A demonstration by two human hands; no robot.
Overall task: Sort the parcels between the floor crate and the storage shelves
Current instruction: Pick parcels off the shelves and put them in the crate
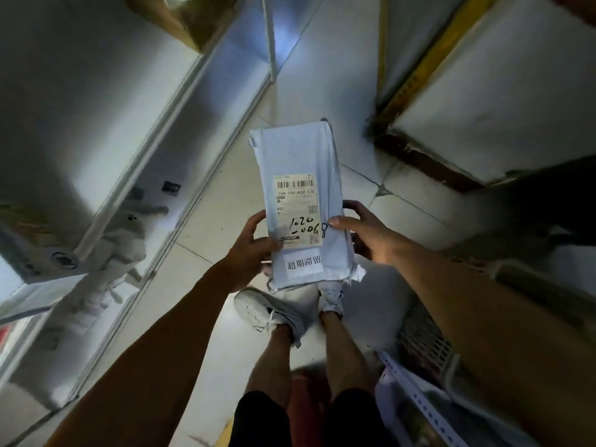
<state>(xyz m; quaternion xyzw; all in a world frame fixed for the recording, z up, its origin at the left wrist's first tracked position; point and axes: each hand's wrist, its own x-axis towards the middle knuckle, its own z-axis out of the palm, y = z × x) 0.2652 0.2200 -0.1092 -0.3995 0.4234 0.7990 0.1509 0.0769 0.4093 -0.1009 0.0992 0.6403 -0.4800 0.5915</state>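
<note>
A long pale blue-grey parcel is held out in front of me above the tiled floor, label side up. Its shipping label carries a barcode and handwritten black numbers, and a small white sticker sits below it. My left hand grips the parcel's near left edge, thumb lying on the label. My right hand grips the near right edge, thumb on top. White storage shelves run along the left. The meshed floor crate stands at the lower right beside my legs.
A brown carton sits on an upper shelf at the top left. Pale parcels lie on a lower shelf. More wrapped parcels fill the bottom right. Another shelf unit with a yellow edge stands on the right. My feet are on the aisle floor.
</note>
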